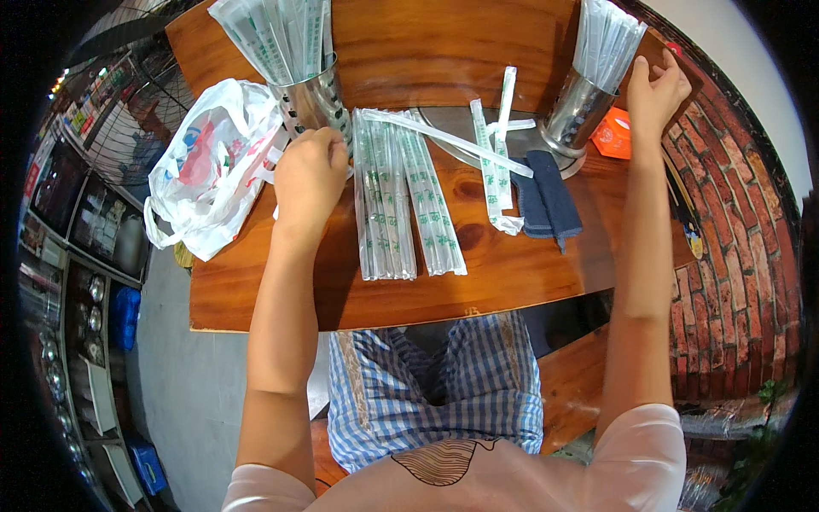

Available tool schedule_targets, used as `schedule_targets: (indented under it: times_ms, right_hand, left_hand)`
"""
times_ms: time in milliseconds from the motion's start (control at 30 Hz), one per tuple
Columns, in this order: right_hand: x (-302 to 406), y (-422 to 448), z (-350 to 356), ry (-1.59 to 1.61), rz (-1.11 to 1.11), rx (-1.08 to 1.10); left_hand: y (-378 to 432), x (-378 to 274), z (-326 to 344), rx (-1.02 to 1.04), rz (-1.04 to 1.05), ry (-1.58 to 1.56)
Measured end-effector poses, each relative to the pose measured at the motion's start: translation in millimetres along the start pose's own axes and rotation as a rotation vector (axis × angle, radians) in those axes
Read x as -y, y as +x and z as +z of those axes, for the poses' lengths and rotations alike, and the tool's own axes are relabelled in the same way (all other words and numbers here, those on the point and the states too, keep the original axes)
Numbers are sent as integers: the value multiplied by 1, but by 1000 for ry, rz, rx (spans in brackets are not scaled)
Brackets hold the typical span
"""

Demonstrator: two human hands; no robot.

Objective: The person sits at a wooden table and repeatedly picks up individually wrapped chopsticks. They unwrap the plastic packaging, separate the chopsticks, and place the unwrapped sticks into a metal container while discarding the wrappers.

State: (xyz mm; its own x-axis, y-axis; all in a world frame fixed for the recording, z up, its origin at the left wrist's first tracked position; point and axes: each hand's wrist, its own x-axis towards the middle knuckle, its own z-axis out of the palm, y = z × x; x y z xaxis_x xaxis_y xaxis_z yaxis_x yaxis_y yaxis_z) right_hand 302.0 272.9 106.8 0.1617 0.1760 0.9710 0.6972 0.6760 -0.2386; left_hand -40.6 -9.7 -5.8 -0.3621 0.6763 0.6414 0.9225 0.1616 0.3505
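My left hand point(311, 171) is in front of the left metal cup point(320, 99), its fingers curled. Whether it grips anything is hidden by the hand itself. Wrapped chopsticks point(281, 38) fill that cup. At the far right my right hand point(660, 93) is raised beside the wrapped chopsticks point(608, 48) in the right metal cup point(579, 115), thumb and index finger apart, nothing visible between them. Between the cups lie two groups of chopsticks in clear, green-printed sleeves point(387, 211). One wrapped pair point(454, 137) slants across their upper ends.
A crumpled white plastic bag point(211, 173) sits at the left of the wooden table point(512, 272). Empty-looking wrappers point(489, 173) lie by a dark folded cloth point(547, 198). An orange packet point(613, 134) is behind the right cup. A brick wall point(736, 275) borders the right side.
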Motion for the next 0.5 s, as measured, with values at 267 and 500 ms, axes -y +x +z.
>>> schedule_targets:
  times_ms: [267, 500]
  right_hand:
    - [115, -129, 18, 505, -346, 1159]
    - [107, -130, 14, 439, 282, 1228]
  left_hand:
    - [1, -12, 8, -18, 100, -178]
    - [-3, -19, 1, 115, 62, -145]
